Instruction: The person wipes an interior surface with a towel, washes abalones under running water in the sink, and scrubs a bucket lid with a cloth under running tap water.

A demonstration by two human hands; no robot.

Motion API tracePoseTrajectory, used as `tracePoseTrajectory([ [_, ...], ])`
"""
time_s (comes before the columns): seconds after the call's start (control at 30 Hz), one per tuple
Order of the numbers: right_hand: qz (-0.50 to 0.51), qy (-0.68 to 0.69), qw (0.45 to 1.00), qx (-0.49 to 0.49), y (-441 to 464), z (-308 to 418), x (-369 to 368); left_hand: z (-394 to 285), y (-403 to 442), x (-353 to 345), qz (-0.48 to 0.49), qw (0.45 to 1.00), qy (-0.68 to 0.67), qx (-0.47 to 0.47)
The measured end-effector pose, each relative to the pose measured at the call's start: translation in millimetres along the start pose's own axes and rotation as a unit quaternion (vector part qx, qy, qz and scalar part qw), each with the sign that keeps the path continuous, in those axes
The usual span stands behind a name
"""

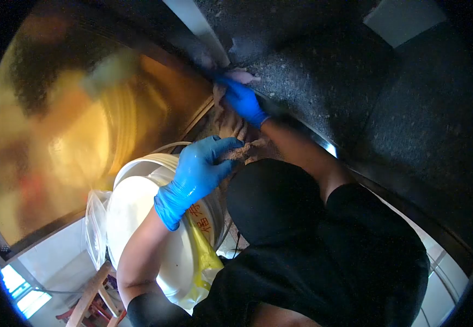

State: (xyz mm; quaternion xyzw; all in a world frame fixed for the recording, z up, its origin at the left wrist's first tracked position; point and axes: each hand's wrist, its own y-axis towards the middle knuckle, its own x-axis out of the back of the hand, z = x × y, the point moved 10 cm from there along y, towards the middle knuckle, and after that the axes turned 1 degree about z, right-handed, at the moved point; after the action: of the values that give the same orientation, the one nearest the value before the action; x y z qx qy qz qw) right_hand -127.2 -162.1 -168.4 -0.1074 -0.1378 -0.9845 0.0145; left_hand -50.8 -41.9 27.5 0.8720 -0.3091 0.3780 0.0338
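Observation:
My left hand point(195, 169), in a light blue glove, pinches one end of a wrinkled brownish cloth point(231, 122) between thumb and fingers. Farther up, my right hand point(242, 101), in a darker blue glove, grips the cloth's other part where a dark, speckled surface point(323, 82) meets a metallic golden panel point(154, 92). Its fingertips are in shadow and partly blurred. Beneath my left forearm stand white buckets point(157, 163), one bearing red characters, with a round white lid point(133, 204).
A yellow plastic bag point(203, 250) hangs beside the buckets, and a clear bag point(97, 220) is at their left. A wooden stool point(92, 291) stands at lower left. A pale bar point(198, 30) and a light square piece point(405, 22) lie at the top.

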Motion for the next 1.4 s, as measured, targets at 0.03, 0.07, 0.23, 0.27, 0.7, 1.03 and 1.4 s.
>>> tracePoseTrajectory([
  [0.03,0.025,-0.123,0.987,0.104,-3.9,8.9,-8.5,1.3,-0.1,-1.6,0.008,1.000,0.004,0.010],
  [0.07,0.023,-0.123,0.987,0.102,-8.1,-3.2,-7.7,2.9,0.4,-1.8,0.010,1.000,0.004,0.010],
  [0.23,0.054,-0.599,0.789,0.123,10.1,-11.0,-34.9,3.6,-2.6,-0.7,-0.014,1.000,0.007,-0.011],
  [0.27,0.054,-0.599,0.789,0.130,6.4,-7.8,-33.5,2.0,-4.9,1.9,-0.021,1.000,0.009,-0.010],
  [0.7,-0.036,0.103,0.992,0.060,53.7,74.1,38.1,1.6,-3.2,1.6,-0.020,1.000,-0.014,-0.014],
  [1.03,0.100,-0.364,0.926,0.012,40.1,-4.5,7.6,1.8,1.6,4.2,-0.029,0.999,-0.014,-0.015],
  [1.4,0.166,-0.500,0.845,0.090,64.6,20.2,-0.7,-4.1,-2.4,-1.0,-0.008,0.999,0.005,-0.030],
])
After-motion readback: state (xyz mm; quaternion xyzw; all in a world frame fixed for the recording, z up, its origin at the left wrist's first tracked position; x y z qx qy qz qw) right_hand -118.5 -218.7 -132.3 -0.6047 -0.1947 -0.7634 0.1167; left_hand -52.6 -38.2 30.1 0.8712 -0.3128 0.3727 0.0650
